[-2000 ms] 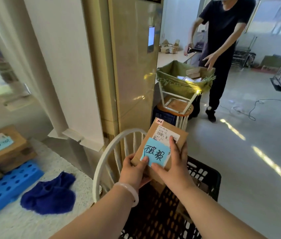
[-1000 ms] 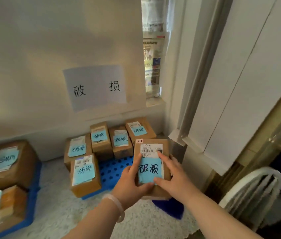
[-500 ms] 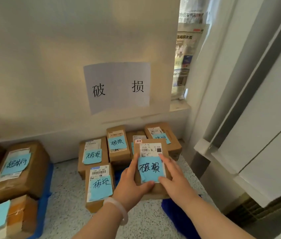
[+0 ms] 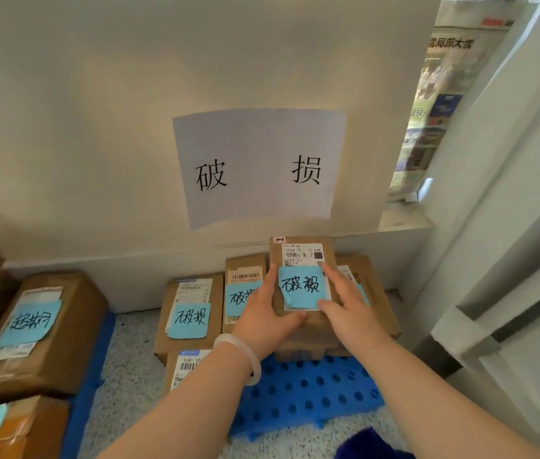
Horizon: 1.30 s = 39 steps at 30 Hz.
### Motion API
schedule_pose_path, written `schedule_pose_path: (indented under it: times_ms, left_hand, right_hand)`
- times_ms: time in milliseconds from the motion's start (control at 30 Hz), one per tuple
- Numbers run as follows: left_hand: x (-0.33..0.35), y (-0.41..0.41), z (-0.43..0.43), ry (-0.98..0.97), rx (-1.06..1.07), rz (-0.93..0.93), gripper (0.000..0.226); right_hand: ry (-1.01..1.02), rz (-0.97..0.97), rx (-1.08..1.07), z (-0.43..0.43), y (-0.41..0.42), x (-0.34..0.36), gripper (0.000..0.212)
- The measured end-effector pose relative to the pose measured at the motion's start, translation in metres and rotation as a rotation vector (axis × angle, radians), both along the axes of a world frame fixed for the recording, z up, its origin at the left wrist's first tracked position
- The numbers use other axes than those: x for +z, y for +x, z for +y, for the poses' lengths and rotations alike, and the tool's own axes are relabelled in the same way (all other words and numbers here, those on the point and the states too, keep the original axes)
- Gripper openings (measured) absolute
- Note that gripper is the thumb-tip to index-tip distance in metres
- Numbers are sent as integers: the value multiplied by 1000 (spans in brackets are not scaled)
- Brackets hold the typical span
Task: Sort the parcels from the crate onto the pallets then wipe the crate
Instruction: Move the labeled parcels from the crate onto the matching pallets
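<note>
1. The sign (image 4: 258,167) on the wall hangs above this pallet (image 4: 311,392), whose bare blue part lies at six o'clock.
2. Sorted parcels (image 4: 192,313) fill the pallet from nine to twelve o'clock.
3. Our parcel (image 4: 301,253) is over the back row at twelve o'clock. We cannot tell whether it rests there yet.
4. Our left grip (image 4: 262,313) and right grip (image 4: 348,309) both clasp it, thumbs on top.
5. Released off-centre, it could tip forward off the row beneath. Our thumbs could also peel its note (image 4: 300,286).
</note>
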<state>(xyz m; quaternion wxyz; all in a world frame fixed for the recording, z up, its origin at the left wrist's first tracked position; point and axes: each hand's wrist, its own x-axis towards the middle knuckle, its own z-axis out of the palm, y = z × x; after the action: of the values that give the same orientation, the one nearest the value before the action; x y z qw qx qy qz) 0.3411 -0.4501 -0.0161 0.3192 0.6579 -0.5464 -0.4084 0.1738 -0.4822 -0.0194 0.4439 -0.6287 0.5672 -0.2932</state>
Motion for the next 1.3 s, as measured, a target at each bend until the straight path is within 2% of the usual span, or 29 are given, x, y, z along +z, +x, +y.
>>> schedule_pose_path:
  times_ms: [167, 400, 567, 767, 1000, 1167, 1300]
  left_hand:
    - [-13, 2, -12, 23, 3, -70, 92]
    - [-20, 6, -20, -24, 22, -130, 86]
    - [-33, 8, -17, 4, -56, -333, 89]
    - [-35, 15, -13, -29, -71, -471, 83]
    - [-32, 20, 10, -87, -132, -636, 85]
    - [-27, 8, 54, -189, -253, -753, 87]
    - [-22, -9, 88, -222, -344, -753, 88]
  right_hand:
    - [0, 78, 59, -20, 3, -8, 63]
    - [24, 87, 69, -31, 11, -17, 63]
    - [2, 250, 146, -26, 10, -32, 70]
    - [-70, 388, 146, -18, 10, -28, 72]
    - [-146, 383, 92, 26, 4, -34, 80]
    - [-190, 525, 90, 81, -5, -38, 95]
    - [-168, 625, 52, 130, -23, -32, 95]
